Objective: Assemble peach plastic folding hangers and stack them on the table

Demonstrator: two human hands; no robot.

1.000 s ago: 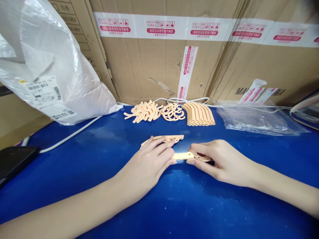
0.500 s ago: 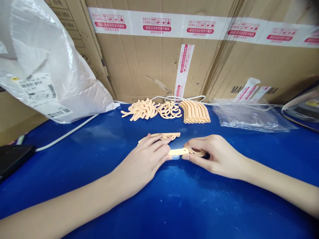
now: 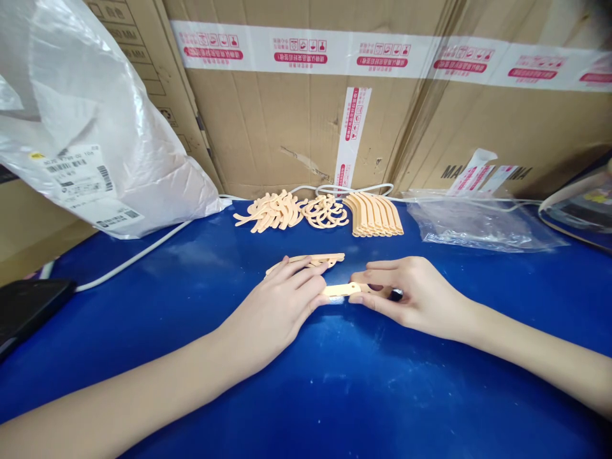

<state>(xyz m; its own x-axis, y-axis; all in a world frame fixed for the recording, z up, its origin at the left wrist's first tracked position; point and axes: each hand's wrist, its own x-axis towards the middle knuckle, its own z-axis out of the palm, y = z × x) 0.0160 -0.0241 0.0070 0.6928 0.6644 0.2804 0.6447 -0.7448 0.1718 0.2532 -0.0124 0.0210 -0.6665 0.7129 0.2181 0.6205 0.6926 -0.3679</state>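
A flat peach plastic piece [image 3: 340,290] lies on the blue table [image 3: 335,382] between my hands. My left hand [image 3: 282,309] rests palm down, its fingertips pinching the piece's left end. My right hand [image 3: 411,296] has its fingers curled round the right end, thumb and forefinger closed on it. Just behind my left fingers lies a small heap of similar peach pieces [image 3: 315,260].
At the back sit a loose pile of curved peach parts [image 3: 272,211], a cluster of rings [image 3: 327,212] and a neat stack of strips [image 3: 375,215]. Cardboard boxes [image 3: 306,115], a white plastic bag [image 3: 90,127], a clear bag [image 3: 478,223], a white cable [image 3: 134,258] and a black phone [image 3: 23,306] surround them.
Both hands with the peach piece have shifted slightly up and left in view as the camera moved; their grip is the same.
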